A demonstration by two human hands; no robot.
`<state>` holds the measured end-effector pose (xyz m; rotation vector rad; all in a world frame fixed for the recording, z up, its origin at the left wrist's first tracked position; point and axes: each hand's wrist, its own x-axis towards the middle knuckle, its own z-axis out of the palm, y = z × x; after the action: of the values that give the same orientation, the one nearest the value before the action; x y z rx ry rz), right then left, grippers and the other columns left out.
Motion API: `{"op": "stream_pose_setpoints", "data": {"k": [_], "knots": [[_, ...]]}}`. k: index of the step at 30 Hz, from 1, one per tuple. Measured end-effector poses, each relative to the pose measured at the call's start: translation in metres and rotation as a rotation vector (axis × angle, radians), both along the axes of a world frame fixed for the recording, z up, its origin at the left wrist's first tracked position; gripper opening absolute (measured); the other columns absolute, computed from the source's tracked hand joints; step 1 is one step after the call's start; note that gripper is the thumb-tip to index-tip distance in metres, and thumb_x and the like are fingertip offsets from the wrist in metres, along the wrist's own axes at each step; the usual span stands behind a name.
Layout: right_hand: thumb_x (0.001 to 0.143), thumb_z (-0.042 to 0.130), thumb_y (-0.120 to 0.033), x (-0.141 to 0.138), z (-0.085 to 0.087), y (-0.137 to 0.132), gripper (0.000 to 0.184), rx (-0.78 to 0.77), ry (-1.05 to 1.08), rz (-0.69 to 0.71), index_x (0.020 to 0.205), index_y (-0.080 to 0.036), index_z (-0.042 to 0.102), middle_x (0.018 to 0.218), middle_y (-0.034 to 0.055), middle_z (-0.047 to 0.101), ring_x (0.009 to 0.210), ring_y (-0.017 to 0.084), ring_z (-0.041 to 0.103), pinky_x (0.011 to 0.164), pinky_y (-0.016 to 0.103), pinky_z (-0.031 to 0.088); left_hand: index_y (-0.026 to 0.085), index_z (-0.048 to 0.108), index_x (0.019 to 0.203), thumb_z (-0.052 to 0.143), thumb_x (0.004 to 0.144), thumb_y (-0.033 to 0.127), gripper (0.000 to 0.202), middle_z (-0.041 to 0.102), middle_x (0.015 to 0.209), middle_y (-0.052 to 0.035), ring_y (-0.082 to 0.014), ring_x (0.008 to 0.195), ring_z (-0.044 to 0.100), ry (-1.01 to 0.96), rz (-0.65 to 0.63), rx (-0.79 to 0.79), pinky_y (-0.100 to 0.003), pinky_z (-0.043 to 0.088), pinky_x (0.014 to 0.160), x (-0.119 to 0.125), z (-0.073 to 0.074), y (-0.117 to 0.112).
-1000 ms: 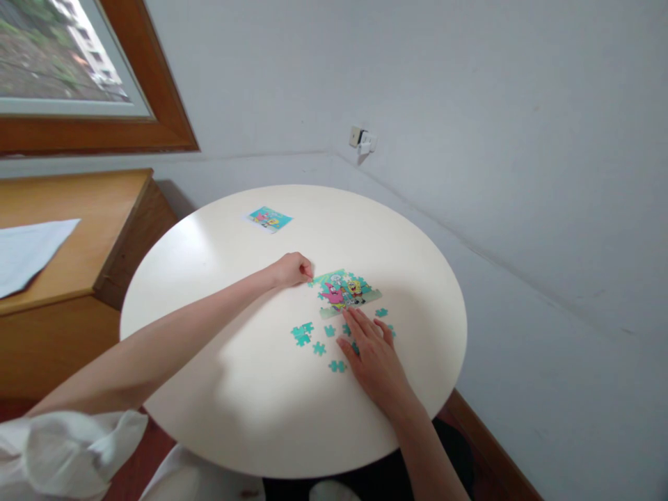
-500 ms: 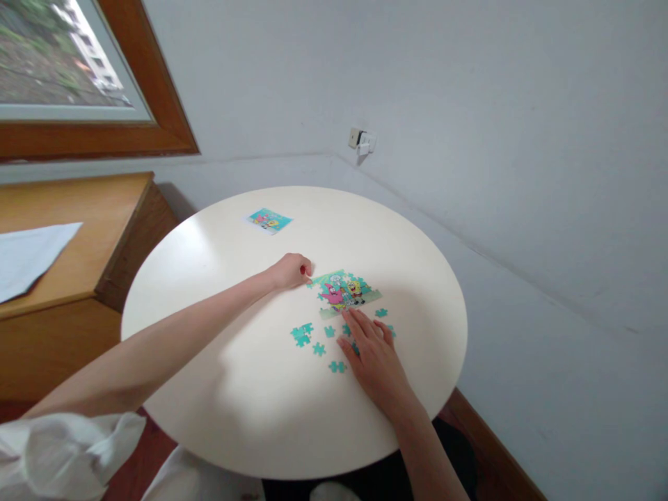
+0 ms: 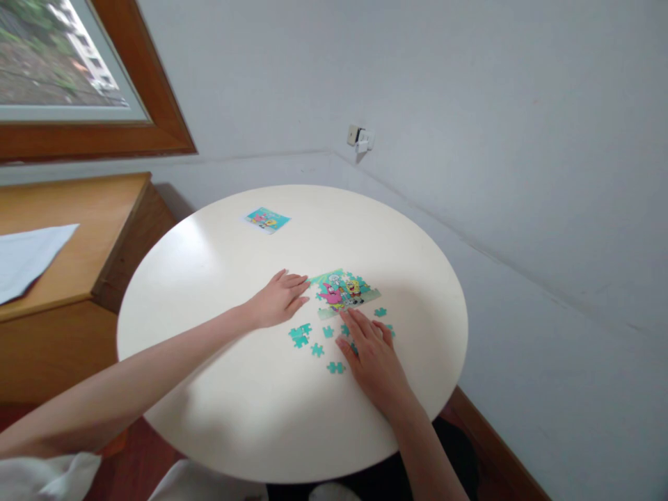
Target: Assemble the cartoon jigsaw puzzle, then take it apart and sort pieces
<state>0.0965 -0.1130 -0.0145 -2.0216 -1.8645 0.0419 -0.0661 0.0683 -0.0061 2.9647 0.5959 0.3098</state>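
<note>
A partly joined jigsaw puzzle with cartoon figures lies on the round white table. At its left edge is my left hand, palm down, fingers stretched out and holding nothing. My right hand rests just below the puzzle with its fingers extended, its fingertips close to the lower edge. Several loose teal puzzle pieces lie around and partly under it. Between the hands are a small joined cluster of pieces, a single piece and another piece.
A small picture card with the same cartoon scene lies toward the far side of the table. On the left stands a wooden cabinet with a white sheet on top. A wall socket with a plug is behind.
My left hand has moved slightly left and toward me, opening from a curled grip at the puzzle's left corner to outstretched fingers. My right hand has stayed in place.
</note>
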Motion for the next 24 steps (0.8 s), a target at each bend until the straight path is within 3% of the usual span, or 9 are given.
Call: {"op": "stream_pose_setpoints", "data": {"k": [6, 9, 18, 24], "knots": [[0.094, 0.036, -0.03, 0.0, -0.001, 0.0, 0.041, 0.001, -0.018, -0.002, 0.131, -0.017, 0.045, 0.134, 0.0113, 0.051, 0.126, 0.022, 0.043, 0.102, 0.044, 0.03, 0.01, 0.045, 0.131, 0.033, 0.094, 0.033, 0.045, 0.042, 0.14, -0.0154, -0.0275, 0.13, 0.037, 0.078, 0.007, 0.14, -0.051, 0.018, 0.111, -0.004, -0.003, -0.006], [0.094, 0.036, -0.031, 0.001, -0.002, 0.0, 0.041, 0.015, -0.026, -0.001, 0.131, -0.017, 0.046, 0.133, 0.0115, 0.052, 0.126, 0.022, 0.044, 0.101, 0.044, 0.031, 0.009, 0.049, 0.126, 0.033, 0.093, 0.031, 0.043, 0.047, 0.136, -0.015, -0.0269, 0.129, 0.037, 0.1, -0.031, 0.169, -0.049, 0.02, 0.111, -0.002, 0.002, -0.005], [0.094, 0.036, -0.031, 0.001, -0.004, 0.001, 0.04, 0.03, -0.027, -0.005, 0.129, -0.017, 0.048, 0.133, 0.0114, 0.052, 0.124, 0.023, 0.045, 0.101, 0.045, 0.033, 0.016, 0.049, 0.126, 0.028, 0.095, 0.034, 0.042, 0.057, 0.127, -0.0103, -0.0234, 0.118, 0.049, 0.103, -0.062, 0.091, -0.054, 0.019, 0.109, 0.0, 0.011, 0.003], [0.094, 0.035, -0.032, 0.001, -0.004, 0.001, 0.039, 0.049, -0.012, -0.006, 0.128, -0.018, 0.048, 0.132, 0.011, 0.053, 0.124, 0.023, 0.046, 0.101, 0.044, 0.032, 0.017, 0.046, 0.13, 0.034, 0.092, 0.034, 0.044, 0.049, 0.136, -0.0118, -0.0272, 0.128, 0.038, 0.114, -0.021, 0.08, -0.058, 0.016, 0.109, -0.003, 0.006, 0.0]]}}
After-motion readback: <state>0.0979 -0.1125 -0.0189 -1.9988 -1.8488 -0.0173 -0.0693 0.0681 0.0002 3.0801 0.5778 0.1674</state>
